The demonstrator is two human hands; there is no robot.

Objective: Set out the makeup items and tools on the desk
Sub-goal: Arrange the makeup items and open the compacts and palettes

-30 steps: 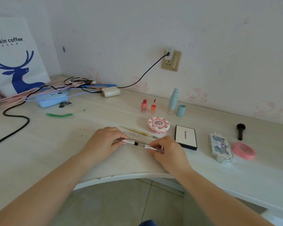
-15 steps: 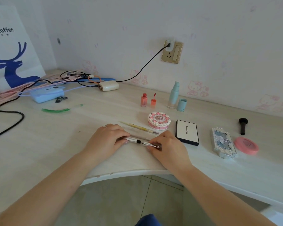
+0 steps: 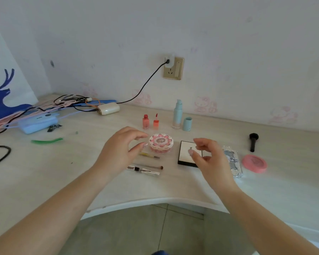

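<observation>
A: Makeup items: silver tube (image 3: 143,169) lies on worktop (image 3: 63,168), beside thin brush (image 3: 149,166). Step: laying out.

B: Left hand (image 3: 122,151), right hand (image 3: 208,159): both empty, fingers loosely spread, hovering. Next, likely: straighten round compact (image 3: 161,145).

Pale wall (image 3: 228,43) with faint pink cartoon-cat decals, gold-framed wall socket (image 3: 173,68) with a black cord plugged in, light wood-grain desk (image 3: 284,190) with curved front edge, grey tiled floor (image 3: 136,232) below, soft daylight
</observation>
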